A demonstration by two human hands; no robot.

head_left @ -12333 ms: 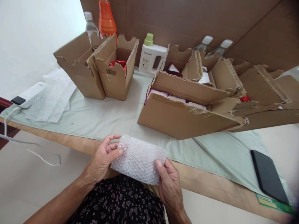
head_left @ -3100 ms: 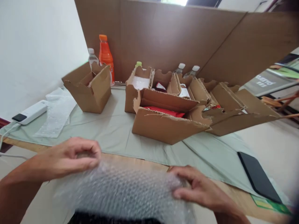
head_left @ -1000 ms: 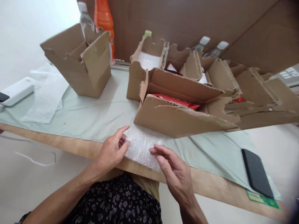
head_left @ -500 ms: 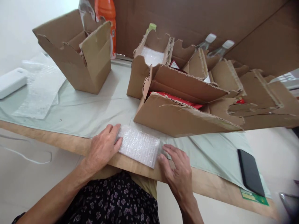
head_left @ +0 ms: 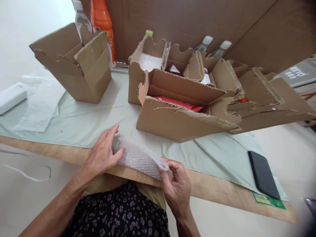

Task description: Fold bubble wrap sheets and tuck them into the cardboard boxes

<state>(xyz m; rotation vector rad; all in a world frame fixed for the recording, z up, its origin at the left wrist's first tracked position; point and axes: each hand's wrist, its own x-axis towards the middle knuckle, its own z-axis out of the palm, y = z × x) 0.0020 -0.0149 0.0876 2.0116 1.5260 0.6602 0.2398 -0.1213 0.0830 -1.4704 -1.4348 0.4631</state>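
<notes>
A flat piece of bubble wrap (head_left: 138,159) lies at the table's front edge, between my hands. Its right end is pinched between the thumb and fingers of my right hand (head_left: 176,186), and its far edge is tilted up there. My left hand (head_left: 103,149) rests at the left end with thumb and fingers apart, the thumb at the wrap's surface. Whether anything is inside the wrap I cannot tell. Just beyond it stands an opened cardboard box (head_left: 182,121) with a red packet (head_left: 179,103) inside.
Several cut cardboard boxes (head_left: 261,95) stand at the right, one holding bubble wrap (head_left: 149,62). Another box (head_left: 91,72) is at the left, before an orange bottle (head_left: 102,23). Loose bubble wrap (head_left: 40,102) and a white device (head_left: 12,97) lie far left, a black phone (head_left: 263,174) right.
My right hand has closed on the bubble wrap's right end and raised its far edge. My left hand has opened a little and shifted left. The view has moved slightly.
</notes>
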